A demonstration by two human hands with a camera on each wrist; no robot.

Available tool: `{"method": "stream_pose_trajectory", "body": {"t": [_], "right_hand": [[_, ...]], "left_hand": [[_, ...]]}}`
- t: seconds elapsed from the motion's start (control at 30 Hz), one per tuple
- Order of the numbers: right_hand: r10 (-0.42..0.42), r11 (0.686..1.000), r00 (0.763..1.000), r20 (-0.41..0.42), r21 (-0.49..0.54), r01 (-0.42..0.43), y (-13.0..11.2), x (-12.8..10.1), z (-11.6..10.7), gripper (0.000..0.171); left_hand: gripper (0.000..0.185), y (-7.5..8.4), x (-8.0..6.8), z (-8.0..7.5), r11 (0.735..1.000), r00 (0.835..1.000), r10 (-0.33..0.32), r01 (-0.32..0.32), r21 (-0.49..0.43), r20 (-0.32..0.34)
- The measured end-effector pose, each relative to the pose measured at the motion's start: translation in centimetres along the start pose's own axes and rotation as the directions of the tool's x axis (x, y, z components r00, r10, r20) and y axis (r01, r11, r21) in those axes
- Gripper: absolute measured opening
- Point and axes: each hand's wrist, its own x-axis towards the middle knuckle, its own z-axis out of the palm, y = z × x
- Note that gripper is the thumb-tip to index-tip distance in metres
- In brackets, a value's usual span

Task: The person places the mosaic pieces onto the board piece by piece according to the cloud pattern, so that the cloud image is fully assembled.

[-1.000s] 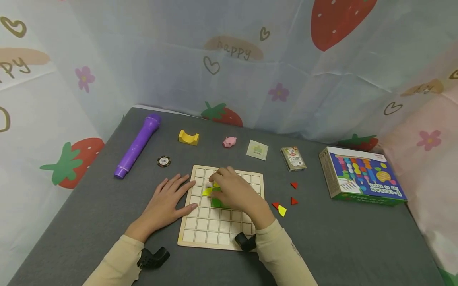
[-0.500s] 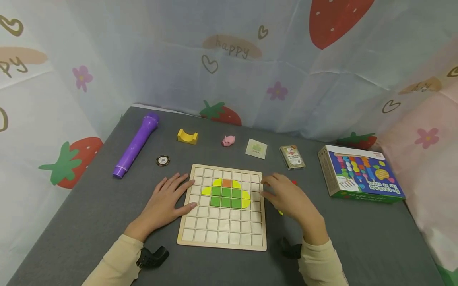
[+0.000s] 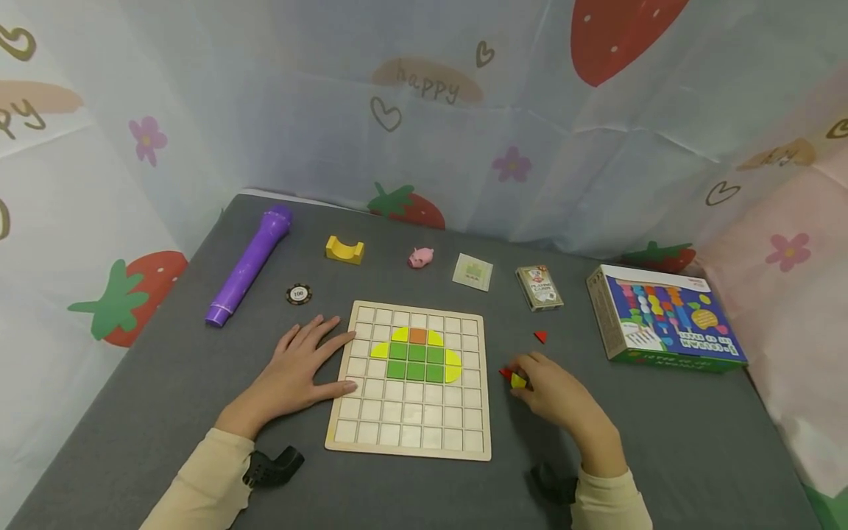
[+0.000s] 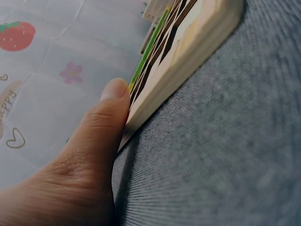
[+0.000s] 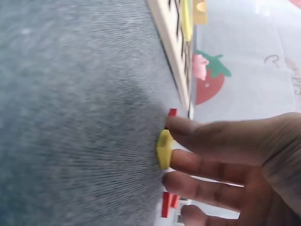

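My left hand point(image 3: 291, 375) lies with spread fingers at the left edge of a wooden grid board point(image 3: 411, 438); in the left wrist view its thumb point(image 4: 115, 94) touches the board's side. Set in the grid are green square tiles point(image 3: 416, 353), an orange square tile point(image 3: 418, 336) and yellow rounded tiles point(image 3: 453, 366). Right of the board, my right hand point(image 3: 559, 394) pinches a yellow quarter-round tile point(image 5: 164, 149) between thumb and fingertips, close to the table. A red triangle tile point(image 3: 506, 372) lies beside it; another red triangle point(image 3: 541, 337) lies farther back.
Along the back stand a purple microphone point(image 3: 252, 261), yellow arch block point(image 3: 344, 250), pink pig figure point(image 3: 420, 258), small printed card point(image 3: 472, 272) and playing-card box point(image 3: 539, 288). A poker chip point(image 3: 299, 294) lies left, a colourful game box point(image 3: 665, 320) right.
My right hand has moved off the board to the right and down to the loose tiles, where it pinches the yellow one. The left hand stays at the board's edge.
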Motion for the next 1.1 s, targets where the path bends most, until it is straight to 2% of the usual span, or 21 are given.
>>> {"method": "stream_pose_trajectory", "body": {"t": [0.17, 0.37, 0.7, 0.87, 1.1], "right_hand": [[-0.044, 0.999, 0.998, -0.048, 0.015, 0.045, 0.4, -0.2, 0.2, 0.022], [-0.068, 0.998, 0.992, -0.101, 0.007, 0.070, 1.2, -0.6, 0.5, 0.026], [-0.059, 0.998, 0.994, -0.096, 0.002, 0.059, 1.2, -0.7, 0.0, 0.022], [-0.094, 0.996, 0.987, -0.127, -0.004, 0.095, -0.4, -0.2, -0.7, 0.022], [-0.247, 0.969, 0.954, -0.166, -0.054, 0.242, -4.9, 1.7, -0.4, 0.026]], "left_hand": [[0.078, 0.2, 0.0, -0.1, 1.000, 1.000, -0.015, 0.015, -0.002, 0.001], [0.078, 0.3, 0.1, 0.0, 1.000, 1.000, -0.016, 0.016, 0.002, -0.008], [0.078, 0.3, 0.1, 0.1, 1.000, 0.999, -0.021, 0.022, 0.010, -0.024], [0.078, 0.4, 0.0, 0.0, 0.999, 0.999, -0.032, 0.032, 0.009, -0.012], [0.078, 0.4, 0.0, 0.0, 0.999, 0.999, -0.033, 0.033, 0.014, -0.013]]}}
